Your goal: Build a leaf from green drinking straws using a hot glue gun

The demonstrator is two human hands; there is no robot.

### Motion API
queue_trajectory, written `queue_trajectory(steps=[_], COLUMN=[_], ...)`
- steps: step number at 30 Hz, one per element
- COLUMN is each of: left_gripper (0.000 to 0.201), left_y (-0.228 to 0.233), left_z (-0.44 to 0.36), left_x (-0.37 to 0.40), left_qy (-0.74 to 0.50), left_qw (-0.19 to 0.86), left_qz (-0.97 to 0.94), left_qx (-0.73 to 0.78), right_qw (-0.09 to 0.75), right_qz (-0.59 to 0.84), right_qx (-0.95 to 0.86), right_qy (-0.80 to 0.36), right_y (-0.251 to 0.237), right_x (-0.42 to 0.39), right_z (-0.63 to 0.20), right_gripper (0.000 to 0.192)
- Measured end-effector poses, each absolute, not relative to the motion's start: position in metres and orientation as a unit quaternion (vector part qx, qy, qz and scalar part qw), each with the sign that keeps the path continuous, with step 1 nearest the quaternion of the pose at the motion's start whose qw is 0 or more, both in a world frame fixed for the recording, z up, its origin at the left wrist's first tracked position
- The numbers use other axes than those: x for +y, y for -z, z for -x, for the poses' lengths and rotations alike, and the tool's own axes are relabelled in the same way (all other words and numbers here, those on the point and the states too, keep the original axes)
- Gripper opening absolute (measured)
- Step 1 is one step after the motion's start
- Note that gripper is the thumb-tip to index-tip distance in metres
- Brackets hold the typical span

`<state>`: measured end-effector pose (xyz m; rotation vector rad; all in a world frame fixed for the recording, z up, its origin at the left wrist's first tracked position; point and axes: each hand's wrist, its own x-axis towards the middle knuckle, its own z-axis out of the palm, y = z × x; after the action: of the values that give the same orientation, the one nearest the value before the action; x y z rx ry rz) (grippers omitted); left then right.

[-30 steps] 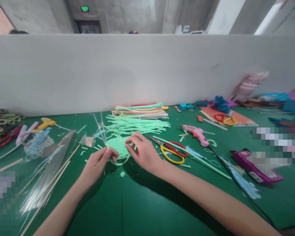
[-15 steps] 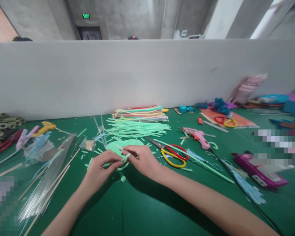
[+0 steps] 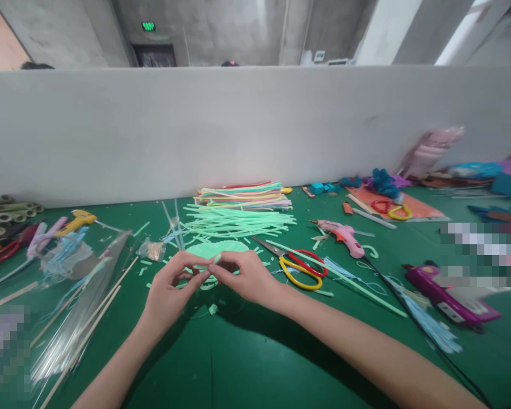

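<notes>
Both hands, left [image 3: 168, 289] and right [image 3: 244, 276], pinch a short green strip [image 3: 215, 260] tilted up-right.

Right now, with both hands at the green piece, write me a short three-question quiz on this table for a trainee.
1. True or false: the scissors lie to the right of the right hand.
2. What do the left hand and the right hand pinch between their fingertips? A) a short green strip B) a glue gun C) a wooden stick
3. Fill in: the loose pile of green strips lies on the table just in front of the ____ stack of strips.

Key: 1 true; 2 A; 3 mixed-colour.
</notes>
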<state>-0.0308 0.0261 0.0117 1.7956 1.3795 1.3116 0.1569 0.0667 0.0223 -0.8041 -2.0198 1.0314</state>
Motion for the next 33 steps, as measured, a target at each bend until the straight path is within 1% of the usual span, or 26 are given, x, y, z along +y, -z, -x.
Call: queue_trajectory(steps=[2,6,10,12,15,19,20,23,28,33], left_gripper=[0.014,0.015,0.022,0.024,0.022,0.047,0.05,0.045,0.039,0.037], left_y=[-0.015,-0.022,-0.03,-0.034,-0.037,-0.033,-0.031,-0.019,-0.004,0.002], left_z=[0.034,0.048,0.061,0.066,0.069,0.072,0.071,0.061,0.03,0.024], left_x=[0.024,0.022,0.02,0.02,0.018,0.017,0.017,0.018,0.013,0.012], left_qy=[-0.477,-0.456,-0.365,-0.316,-0.277,-0.203,-0.174,-0.122,-0.129,-0.142], left_qw=[0.256,0.249,0.239,0.217,0.161,0.057,0.022,-0.058,-0.085,-0.053], left_qz=[-0.665,-0.669,-0.704,-0.724,-0.759,-0.845,-0.858,-0.853,-0.835,-0.824], left_qx=[0.514,0.531,0.561,0.574,0.566,0.491,0.483,0.504,0.528,0.546], right_qw=[0.37,0.372,0.361,0.354,0.343,0.324,0.321,0.309,0.289,0.274], right_qz=[0.305,0.306,0.3,0.3,0.299,0.295,0.301,0.312,0.311,0.312], right_qx=[-0.759,-0.736,-0.712,-0.708,-0.731,-0.792,-0.806,-0.83,-0.842,-0.848], right_qy=[-0.441,-0.475,-0.523,-0.533,-0.508,-0.425,-0.396,-0.343,-0.333,-0.329], right_y=[-0.022,-0.016,-0.003,0.001,0.0,-0.009,-0.011,-0.012,-0.008,-0.009], right_x=[0.067,0.074,0.086,0.089,0.087,0.082,0.081,0.079,0.074,0.074], right_z=[-0.158,-0.164,-0.171,-0.172,-0.171,-0.171,-0.171,-0.171,-0.168,-0.171], right_gripper=[0.017,0.016,0.016,0.015,0.015,0.014,0.013,0.011,0.007,0.009])
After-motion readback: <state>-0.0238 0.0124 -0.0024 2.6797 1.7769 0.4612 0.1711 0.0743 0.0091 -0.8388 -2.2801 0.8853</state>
